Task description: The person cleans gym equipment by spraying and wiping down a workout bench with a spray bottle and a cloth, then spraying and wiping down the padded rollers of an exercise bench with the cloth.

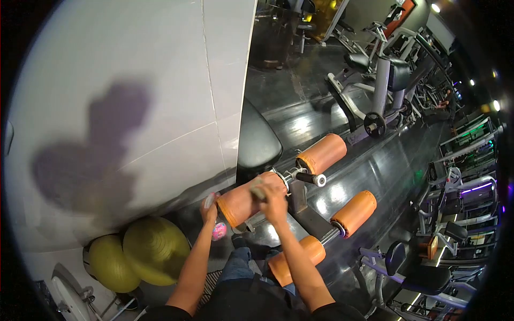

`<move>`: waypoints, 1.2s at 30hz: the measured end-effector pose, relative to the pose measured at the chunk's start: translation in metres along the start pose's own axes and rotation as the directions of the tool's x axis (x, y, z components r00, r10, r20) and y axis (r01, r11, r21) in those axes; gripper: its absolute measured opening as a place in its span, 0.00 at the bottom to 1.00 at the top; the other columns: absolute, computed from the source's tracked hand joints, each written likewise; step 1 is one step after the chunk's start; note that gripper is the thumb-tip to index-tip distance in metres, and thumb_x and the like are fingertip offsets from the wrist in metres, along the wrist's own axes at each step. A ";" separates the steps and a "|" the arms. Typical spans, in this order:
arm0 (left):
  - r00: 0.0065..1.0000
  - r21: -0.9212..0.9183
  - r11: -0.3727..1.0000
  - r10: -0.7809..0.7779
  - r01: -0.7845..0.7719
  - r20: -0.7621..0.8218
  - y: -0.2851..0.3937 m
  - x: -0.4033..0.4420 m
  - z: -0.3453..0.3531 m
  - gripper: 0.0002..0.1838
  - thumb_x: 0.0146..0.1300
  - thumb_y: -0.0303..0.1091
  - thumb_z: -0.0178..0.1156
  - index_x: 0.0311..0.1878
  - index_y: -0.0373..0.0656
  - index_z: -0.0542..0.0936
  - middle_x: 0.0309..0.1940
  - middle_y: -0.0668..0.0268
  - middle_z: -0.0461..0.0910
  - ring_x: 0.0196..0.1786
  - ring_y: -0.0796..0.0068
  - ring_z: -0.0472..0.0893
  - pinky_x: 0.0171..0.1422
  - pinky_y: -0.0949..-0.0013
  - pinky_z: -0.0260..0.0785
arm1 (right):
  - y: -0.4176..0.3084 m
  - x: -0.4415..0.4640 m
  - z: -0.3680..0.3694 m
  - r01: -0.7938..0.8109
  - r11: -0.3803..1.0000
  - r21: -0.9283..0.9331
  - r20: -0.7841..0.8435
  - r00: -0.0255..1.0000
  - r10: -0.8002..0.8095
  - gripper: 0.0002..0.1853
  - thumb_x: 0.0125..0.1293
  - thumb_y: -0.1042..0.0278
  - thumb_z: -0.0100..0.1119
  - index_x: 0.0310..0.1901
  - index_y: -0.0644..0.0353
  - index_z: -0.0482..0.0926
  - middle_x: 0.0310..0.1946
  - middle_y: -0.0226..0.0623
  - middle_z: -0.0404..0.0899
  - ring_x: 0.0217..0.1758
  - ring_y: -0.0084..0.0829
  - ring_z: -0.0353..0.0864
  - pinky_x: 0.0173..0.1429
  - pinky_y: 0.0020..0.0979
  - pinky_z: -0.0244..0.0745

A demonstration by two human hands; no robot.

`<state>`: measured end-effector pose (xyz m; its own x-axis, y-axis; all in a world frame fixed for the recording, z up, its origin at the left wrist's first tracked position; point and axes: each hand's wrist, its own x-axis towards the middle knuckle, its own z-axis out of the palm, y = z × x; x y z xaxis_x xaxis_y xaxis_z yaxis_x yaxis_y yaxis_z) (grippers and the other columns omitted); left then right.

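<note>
My right hand [274, 202] is closed on a greyish-green cloth [258, 189], somewhat blurred, and presses it against an orange roller pad [241, 206]. The pad is the near left one on a padded exercise bench. My left hand [209, 212] is wrapped round a pink-and-white bottle [219, 231] beside the pad's left end. Its pink lower part shows below the fingers, and the middle is hidden by the hand. A black-gripped handle [310, 178] sticks out by the metal post at the pad's right end.
More orange roller pads [324, 153] belong to the same bench, with a black seat pad [258, 136] by the wall [160, 48]. Two yellow-green exercise balls [156, 250] lie at the lower left. Weight machines [383, 80] stand across the dark floor, and a seated person [448, 101] is far off.
</note>
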<state>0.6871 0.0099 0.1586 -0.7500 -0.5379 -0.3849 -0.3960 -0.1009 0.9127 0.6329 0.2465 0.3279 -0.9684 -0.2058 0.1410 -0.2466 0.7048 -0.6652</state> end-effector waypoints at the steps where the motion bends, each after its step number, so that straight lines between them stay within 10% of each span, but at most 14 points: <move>1: 0.997 0.083 0.994 -0.061 0.066 -0.055 0.004 -0.001 -0.003 0.19 0.66 0.42 0.68 0.54 0.40 0.84 0.35 0.70 0.83 0.34 0.76 0.79 0.43 0.71 0.72 | 0.019 0.006 -0.008 -0.061 0.998 -0.011 -0.079 0.995 0.060 0.27 0.48 0.78 0.67 0.53 0.47 0.83 0.53 0.37 0.82 0.55 0.47 0.78 0.61 0.42 0.75; 5: 0.956 0.116 0.949 0.287 -0.292 0.060 0.078 -0.053 -0.020 0.24 0.64 0.45 0.71 0.59 0.43 0.82 0.37 0.73 0.79 0.29 0.85 0.68 0.31 0.77 0.64 | 0.049 0.009 -0.029 -0.149 0.988 -0.027 -0.214 0.967 0.140 0.23 0.52 0.77 0.68 0.52 0.52 0.83 0.52 0.40 0.82 0.52 0.49 0.78 0.60 0.42 0.73; 10: 0.903 0.134 0.917 0.330 -0.376 0.277 0.084 -0.075 -0.018 0.31 0.59 0.48 0.75 0.62 0.42 0.80 0.36 0.71 0.78 0.28 0.83 0.71 0.30 0.77 0.63 | 0.014 -0.004 0.007 -0.146 0.989 0.024 -0.317 0.937 0.146 0.24 0.51 0.78 0.68 0.53 0.53 0.83 0.53 0.43 0.82 0.57 0.48 0.78 0.65 0.41 0.72; 12: 0.821 0.145 0.814 0.530 -0.563 0.212 0.067 -0.065 -0.013 0.27 0.60 0.47 0.74 0.57 0.40 0.80 0.36 0.69 0.78 0.29 0.80 0.74 0.31 0.74 0.67 | -0.009 -0.009 0.017 -0.046 0.989 0.143 -0.109 0.992 0.062 0.24 0.50 0.80 0.67 0.52 0.51 0.83 0.53 0.42 0.82 0.58 0.48 0.78 0.64 0.40 0.74; 16: 0.958 0.034 0.988 0.139 -0.152 0.252 0.041 -0.043 -0.017 0.22 0.62 0.45 0.72 0.48 0.39 0.79 0.35 0.66 0.78 0.31 0.75 0.77 0.32 0.70 0.70 | -0.053 -0.032 0.052 0.102 0.988 0.119 0.157 0.980 -0.120 0.29 0.49 0.78 0.67 0.55 0.45 0.81 0.59 0.32 0.79 0.59 0.48 0.77 0.59 0.45 0.79; 18: 0.644 0.234 0.606 0.750 -0.760 0.150 0.036 -0.034 -0.015 0.19 0.64 0.45 0.70 0.42 0.38 0.77 0.30 0.67 0.76 0.30 0.72 0.76 0.31 0.67 0.70 | -0.056 -0.035 0.060 0.104 0.990 0.098 0.214 0.969 -0.123 0.30 0.48 0.76 0.68 0.56 0.44 0.79 0.61 0.28 0.78 0.59 0.48 0.76 0.58 0.45 0.80; 19: 0.643 0.234 0.605 0.751 -0.761 0.151 0.041 -0.036 -0.014 0.19 0.64 0.45 0.70 0.42 0.38 0.77 0.30 0.67 0.76 0.30 0.72 0.76 0.31 0.67 0.70 | -0.054 -0.031 0.056 0.120 0.991 0.053 0.254 0.958 -0.130 0.30 0.48 0.75 0.69 0.56 0.44 0.79 0.61 0.28 0.77 0.60 0.48 0.76 0.58 0.44 0.81; 21: 0.957 0.022 0.972 0.226 -0.233 0.180 0.056 -0.046 -0.011 0.20 0.65 0.48 0.69 0.39 0.39 0.77 0.26 0.69 0.75 0.29 0.75 0.75 0.29 0.68 0.67 | -0.048 -0.019 0.041 0.150 0.988 -0.027 0.325 0.936 -0.133 0.30 0.47 0.76 0.69 0.56 0.43 0.80 0.61 0.29 0.77 0.61 0.47 0.76 0.57 0.43 0.81; 24: 0.982 0.097 0.989 0.093 -0.110 0.165 0.069 -0.049 -0.008 0.21 0.65 0.50 0.69 0.35 0.40 0.77 0.24 0.70 0.74 0.29 0.78 0.73 0.28 0.68 0.66 | -0.006 0.002 0.016 0.127 0.990 -0.059 0.144 0.983 -0.117 0.31 0.46 0.79 0.65 0.56 0.44 0.81 0.57 0.34 0.80 0.60 0.47 0.77 0.61 0.45 0.78; 28: 0.978 0.147 0.974 0.153 -0.174 0.143 0.062 -0.043 -0.006 0.22 0.65 0.52 0.69 0.33 0.41 0.77 0.23 0.69 0.74 0.29 0.79 0.74 0.30 0.68 0.66 | 0.012 0.021 -0.016 -0.140 0.989 -0.055 -0.106 0.985 0.134 0.23 0.51 0.73 0.71 0.51 0.47 0.84 0.51 0.35 0.83 0.57 0.46 0.78 0.61 0.43 0.74; 32: 0.983 0.148 0.976 0.144 -0.160 0.112 0.054 -0.041 0.000 0.21 0.66 0.51 0.68 0.32 0.41 0.78 0.23 0.69 0.75 0.29 0.80 0.74 0.33 0.68 0.66 | 0.001 0.014 0.019 0.041 0.988 -0.150 -0.224 0.972 -0.074 0.23 0.48 0.75 0.70 0.50 0.48 0.84 0.51 0.37 0.83 0.57 0.47 0.78 0.61 0.43 0.74; 36: 0.960 0.064 0.963 0.254 -0.263 0.121 0.014 -0.023 0.001 0.19 0.67 0.49 0.67 0.34 0.40 0.79 0.24 0.69 0.76 0.29 0.79 0.75 0.35 0.67 0.67 | -0.052 -0.029 0.056 -0.009 0.997 -0.071 0.151 0.988 0.020 0.32 0.47 0.78 0.64 0.58 0.42 0.79 0.57 0.29 0.79 0.62 0.48 0.75 0.57 0.44 0.82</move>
<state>0.6983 0.0214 0.1804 -0.8843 -0.4407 -0.1539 -0.2176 0.0976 0.9711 0.6759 0.1778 0.3175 -0.9563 -0.2920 0.0149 -0.2395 0.7533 -0.6125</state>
